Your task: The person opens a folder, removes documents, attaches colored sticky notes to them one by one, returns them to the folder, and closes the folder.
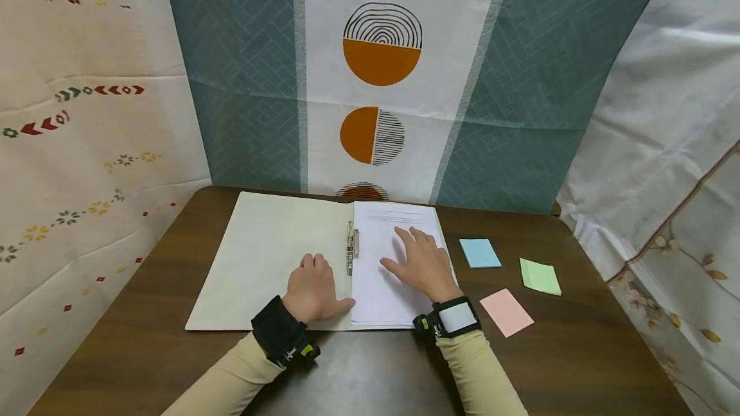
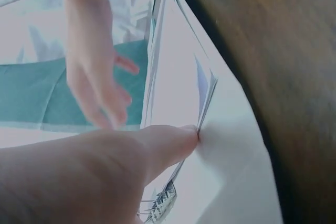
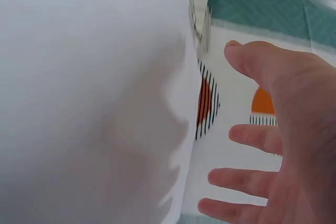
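An open binder lies on the table, its metal clasp at the spine and white sheets on its right side. The left hand rests on the bare left cover near the spine; its thumb reaches out to the sheets' lower left edge. In the left wrist view that thumb touches the paper edge, near the clasp. Over the sheets hovers the right hand, fingers spread, holding nothing. The right wrist view shows the right hand beside the sheet, apart from it.
Right of the binder on the brown table lie a blue note pad, a green one and a pink one. Patterned cloths hang behind the table and at both sides.
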### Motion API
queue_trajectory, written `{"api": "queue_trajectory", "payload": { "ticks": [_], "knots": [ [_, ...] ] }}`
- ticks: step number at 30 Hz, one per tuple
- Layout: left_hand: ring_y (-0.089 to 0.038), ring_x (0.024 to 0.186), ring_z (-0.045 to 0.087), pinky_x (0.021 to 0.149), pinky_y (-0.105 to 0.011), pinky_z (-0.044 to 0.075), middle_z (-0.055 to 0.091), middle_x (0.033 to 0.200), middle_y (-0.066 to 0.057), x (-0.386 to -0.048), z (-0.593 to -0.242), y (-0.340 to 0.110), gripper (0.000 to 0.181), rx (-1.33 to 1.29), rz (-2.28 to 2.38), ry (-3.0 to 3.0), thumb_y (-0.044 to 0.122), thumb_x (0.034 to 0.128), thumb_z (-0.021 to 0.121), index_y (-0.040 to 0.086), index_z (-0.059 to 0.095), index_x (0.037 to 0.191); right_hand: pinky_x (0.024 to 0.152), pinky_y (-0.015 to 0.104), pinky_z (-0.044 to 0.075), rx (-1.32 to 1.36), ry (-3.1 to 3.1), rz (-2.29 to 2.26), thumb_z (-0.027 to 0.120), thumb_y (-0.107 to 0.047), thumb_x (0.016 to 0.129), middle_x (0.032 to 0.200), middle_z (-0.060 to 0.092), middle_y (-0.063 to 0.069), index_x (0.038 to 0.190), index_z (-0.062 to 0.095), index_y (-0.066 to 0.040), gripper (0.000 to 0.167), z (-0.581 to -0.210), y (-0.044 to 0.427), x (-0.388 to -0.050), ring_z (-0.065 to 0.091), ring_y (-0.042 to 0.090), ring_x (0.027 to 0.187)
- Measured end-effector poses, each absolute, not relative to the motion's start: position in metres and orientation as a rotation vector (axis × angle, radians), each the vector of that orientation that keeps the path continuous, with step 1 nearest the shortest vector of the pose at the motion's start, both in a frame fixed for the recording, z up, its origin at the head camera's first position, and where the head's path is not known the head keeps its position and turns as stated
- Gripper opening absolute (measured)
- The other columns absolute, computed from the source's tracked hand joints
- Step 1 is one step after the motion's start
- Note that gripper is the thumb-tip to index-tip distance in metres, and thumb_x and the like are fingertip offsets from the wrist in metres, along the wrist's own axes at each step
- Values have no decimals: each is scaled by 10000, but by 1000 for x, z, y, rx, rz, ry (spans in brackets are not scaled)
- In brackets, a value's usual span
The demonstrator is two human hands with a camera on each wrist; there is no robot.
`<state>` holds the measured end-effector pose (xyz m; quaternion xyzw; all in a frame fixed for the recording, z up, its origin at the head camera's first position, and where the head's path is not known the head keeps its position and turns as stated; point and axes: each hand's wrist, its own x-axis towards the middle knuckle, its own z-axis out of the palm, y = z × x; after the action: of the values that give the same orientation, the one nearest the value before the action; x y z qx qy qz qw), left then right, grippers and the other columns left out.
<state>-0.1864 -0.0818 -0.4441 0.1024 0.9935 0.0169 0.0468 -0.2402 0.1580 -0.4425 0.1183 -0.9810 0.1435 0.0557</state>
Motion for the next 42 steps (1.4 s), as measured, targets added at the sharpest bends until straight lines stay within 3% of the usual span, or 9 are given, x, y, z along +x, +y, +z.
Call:
{"api": "queue_trajectory", "payload": {
  "ticks": [12, 15, 18, 21, 25, 32, 34, 38, 42],
  "knots": [
    [-383, 1127, 548, 901, -484, 625, 581, 1213, -276, -196, -437, -113, 931, 217, 148, 2944, 629, 900, 839, -171, 655, 1339, 887, 681, 634, 254, -2915, 514, 849, -509, 966, 1577, 645, 295, 1654, 534, -45, 887, -443, 181, -244, 674, 520, 1342],
    [-382, 1121, 545, 897, -488, 626, 583, 1217, -280, -198, -436, -115, 935, 222, 150, 2937, 627, 901, 837, -178, 654, 1340, 884, 676, 632, 215, -2902, 563, 866, -502, 952, 1544, 655, 316, 1667, 499, -19, 938, -443, 182, -244, 675, 532, 1323],
    [-375, 1108, 538, 898, -486, 622, 585, 1212, -278, -199, -435, -114, 938, 233, 148, 2939, 630, 900, 838, -178, 656, 1340, 972, 682, 605, 164, -2904, 681, 875, -489, 941, 1519, 647, 349, 1683, 456, 5, 985, -442, 183, -246, 654, 548, 1342],
    [-368, 1098, 535, 902, -487, 618, 587, 1208, -275, -199, -433, -113, 941, 234, 145, 2938, 629, 896, 845, -177, 657, 1343, 1055, 660, 583, 113, -2918, 842, 855, -573, 938, 1542, 621, 358, 1706, 415, -7, 1050, -455, 191, -255, 636, 532, 1377],
    [-376, 1116, 543, 911, -492, 619, 585, 1210, -274, -200, -431, -110, 943, 234, 139, 2936, 631, 896, 843, -174, 656, 1350, 988, 587, 639, 55, -2940, 997, 824, -796, 859, 1564, 632, 305, 1734, 363, -45, 1242, -494, 212, -282, 678, 451, 1369],
    [-386, 1131, 556, 921, -486, 622, 589, 1208, -275, -202, -433, -108, 939, 237, 112, 2933, 632, 896, 843, -168, 659, 1352, 1028, 601, 629, -14, -3000, 1126, 849, -784, 843, 1624, 604, 280, 1749, 328, -46, 1279, -495, 217, -284, 674, 437, 1412],
    [-384, 1127, 554, 921, -485, 621, 585, 1195, -270, -202, -432, -107, 936, 239, 106, 2931, 632, 896, 843, -168, 660, 1346, 991, 568, 634, 1, -2996, 1123, 819, -851, 821, 1621, 611, 267, 1747, 338, -59, 1311, -508, 224, -294, 686, 419, 1388],
    [-374, 1104, 543, 903, -474, 615, 580, 1179, -264, -204, -433, -107, 935, 237, 104, 2928, 637, 894, 842, -166, 662, 1340, 1017, 619, 625, -21, -2988, 1251, 835, -691, 914, 1593, 597, 347, 1726, 346, 7, 1178, -478, 215, -273, 672, 472, 1363],
    [-357, 1065, 529, 861, -457, 606, 576, 1159, -258, -204, -434, -106, 931, 231, 112, 2929, 638, 886, 849, -165, 670, 1322, 1157, 643, 562, -110, -2993, 1421, 813, -529, 990, 1636, 537, 362, 1730, 313, 47, 1062, -448, 203, -251, 606, 476, 1445]
  ]
}}
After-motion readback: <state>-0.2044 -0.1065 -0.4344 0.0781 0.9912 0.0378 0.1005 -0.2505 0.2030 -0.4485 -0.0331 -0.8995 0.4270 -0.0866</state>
